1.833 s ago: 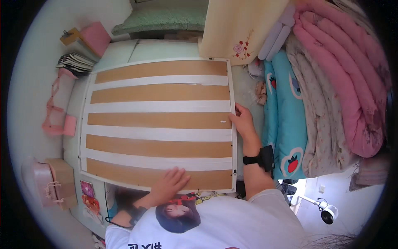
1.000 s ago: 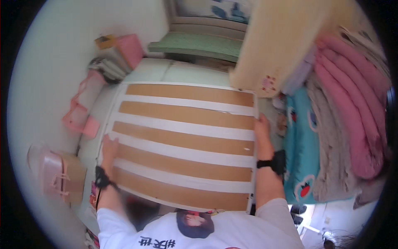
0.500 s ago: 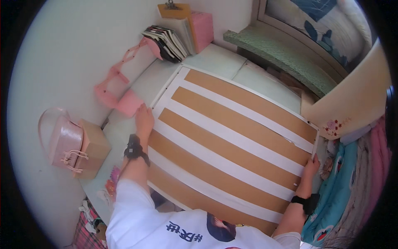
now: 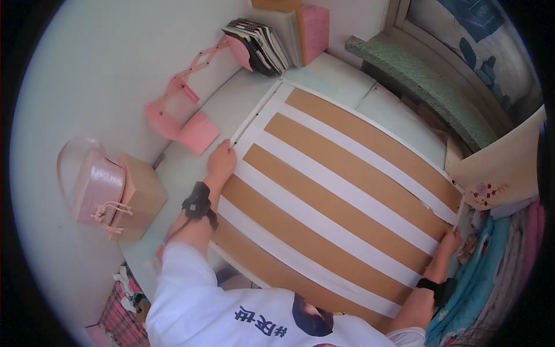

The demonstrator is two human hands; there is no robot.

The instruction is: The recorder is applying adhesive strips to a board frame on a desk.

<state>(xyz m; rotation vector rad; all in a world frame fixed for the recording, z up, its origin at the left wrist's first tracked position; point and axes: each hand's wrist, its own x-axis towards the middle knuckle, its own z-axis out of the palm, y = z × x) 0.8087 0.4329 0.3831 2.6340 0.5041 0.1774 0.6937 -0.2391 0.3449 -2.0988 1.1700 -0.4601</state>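
A large rectangular panel [image 4: 347, 173] with a thin white frame and alternating brown and white stripes stretches across the space in front of me. My left hand [image 4: 222, 162] is closed around its left edge, the thumb lying along the frame. At the opposite edge, my right hand [image 4: 448, 243] grips the frame near the lower right part. A torn or lifted end shows on one white strip [image 4: 436, 215] close to the right side. The undersides of both hands' fingers are hidden by the panel. Black bands [image 4: 198, 201] are strapped around both wrists.
Beyond the panel lies a pale tabletop [image 4: 335, 75] with books [image 4: 260, 46] in a pink holder. A pink folding-arm stand [image 4: 199, 133] is near my left hand. A pink bag [image 4: 99, 188] and box [image 4: 139, 196] stand left; folded bedding [image 4: 483, 272] lies right. A green ledge [image 4: 422, 87] runs behind.
The view has shifted, so most things sit farther right in it. Both hands keep their hold on the panel. My left hand is now slightly farther from the pink stand.
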